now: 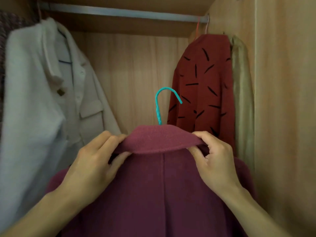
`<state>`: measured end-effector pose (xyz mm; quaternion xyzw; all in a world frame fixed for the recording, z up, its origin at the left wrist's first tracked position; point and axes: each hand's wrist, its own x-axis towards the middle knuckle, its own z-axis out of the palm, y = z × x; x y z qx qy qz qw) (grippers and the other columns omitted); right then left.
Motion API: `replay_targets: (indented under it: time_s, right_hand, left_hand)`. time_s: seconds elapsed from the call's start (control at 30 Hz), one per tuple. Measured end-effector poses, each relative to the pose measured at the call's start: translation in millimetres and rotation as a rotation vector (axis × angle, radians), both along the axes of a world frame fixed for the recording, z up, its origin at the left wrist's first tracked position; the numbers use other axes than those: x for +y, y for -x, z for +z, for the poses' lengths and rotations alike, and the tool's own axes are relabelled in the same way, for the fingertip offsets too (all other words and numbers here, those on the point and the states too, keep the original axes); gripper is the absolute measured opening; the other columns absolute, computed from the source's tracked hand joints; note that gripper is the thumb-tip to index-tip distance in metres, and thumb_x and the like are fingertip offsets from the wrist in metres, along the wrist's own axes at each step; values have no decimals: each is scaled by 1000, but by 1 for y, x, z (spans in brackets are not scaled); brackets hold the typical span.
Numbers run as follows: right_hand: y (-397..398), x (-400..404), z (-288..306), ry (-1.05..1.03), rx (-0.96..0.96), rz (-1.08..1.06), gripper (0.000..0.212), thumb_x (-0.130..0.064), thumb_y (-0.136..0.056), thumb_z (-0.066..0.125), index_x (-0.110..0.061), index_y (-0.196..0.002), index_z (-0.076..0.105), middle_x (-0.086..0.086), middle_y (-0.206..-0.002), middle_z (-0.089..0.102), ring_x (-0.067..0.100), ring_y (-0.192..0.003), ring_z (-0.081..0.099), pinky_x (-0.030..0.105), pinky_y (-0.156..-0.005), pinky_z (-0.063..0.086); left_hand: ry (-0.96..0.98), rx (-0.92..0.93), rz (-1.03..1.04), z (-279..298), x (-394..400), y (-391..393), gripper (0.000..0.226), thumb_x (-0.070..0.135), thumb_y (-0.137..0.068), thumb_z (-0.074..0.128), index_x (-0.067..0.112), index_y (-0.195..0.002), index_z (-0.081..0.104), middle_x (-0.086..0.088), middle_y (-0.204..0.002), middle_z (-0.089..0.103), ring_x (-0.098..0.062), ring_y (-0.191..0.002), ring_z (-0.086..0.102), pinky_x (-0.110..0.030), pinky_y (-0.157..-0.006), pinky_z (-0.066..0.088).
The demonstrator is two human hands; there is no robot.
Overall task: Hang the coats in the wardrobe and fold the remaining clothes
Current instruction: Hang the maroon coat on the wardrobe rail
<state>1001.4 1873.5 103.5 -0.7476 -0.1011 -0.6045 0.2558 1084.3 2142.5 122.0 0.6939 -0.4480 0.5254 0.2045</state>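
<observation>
A maroon wool coat (153, 189) fills the lower middle of the head view, its back toward me, on a teal hanger (159, 106) whose hook sticks up above the collar. My left hand (95, 165) pinches the left end of the folded collar. My right hand (213, 156) pinches its right end. The hook is free in the air, well below the metal rail (119, 12) at the top of the wardrobe.
On the rail hang a white jacket (42, 100) at the left and a red garment with black dashes (205, 86) at the right, with a pale green cloth (242, 100) beside it. The wooden side wall (283, 100) stands close on the right. A gap lies between the hung clothes.
</observation>
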Motion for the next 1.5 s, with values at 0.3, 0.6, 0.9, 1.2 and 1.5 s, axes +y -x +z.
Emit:
replay_targets:
  time_s: [0.3,0.6,0.9,1.2,1.5]
  right_hand:
    - [-82,53,85,183,-203,-89,15,-15,-86,75,-11,-99,69,-4,-86,69,4,-78,59,9,-75,40]
    - [-172,82,113,252,-353,-15,26,-1,-86,70,-3,-111,64,3,-103,66,10,-94,60,9,-90,38]
    - [-272,87,153,178,-492,202,25,-1,-83,71,-8,-105,62,-4,-96,58,0,-86,51,2,-83,35]
    - [-366,103,213,148,-631,416,18,-9,-87,67,-10,-105,63,1,-100,58,20,-95,54,33,-84,46]
    - [-439,145,271,137,-762,602,31,1,-84,66,-17,-107,56,-7,-105,49,19,-96,54,43,-82,49]
  left_hand:
    - [65,-283,117,80,59,-79,28,25,-92,60,5,-111,64,-9,-88,57,-22,-78,52,-30,-73,42]
    - [-20,-393,263,123,98,-121,30,12,-91,57,-2,-117,63,-14,-98,60,-34,-86,60,-48,-74,52]
    - [-91,-433,517,161,102,-144,35,18,-92,53,3,-122,60,-11,-103,58,-32,-90,58,-46,-76,50]
    - [-126,-612,807,212,95,-171,35,18,-94,50,2,-124,59,-15,-103,56,-35,-92,55,-41,-80,44]
    - [-285,-687,934,272,110,-197,33,16,-90,40,10,-120,52,-3,-101,46,-23,-85,45,-27,-77,35]
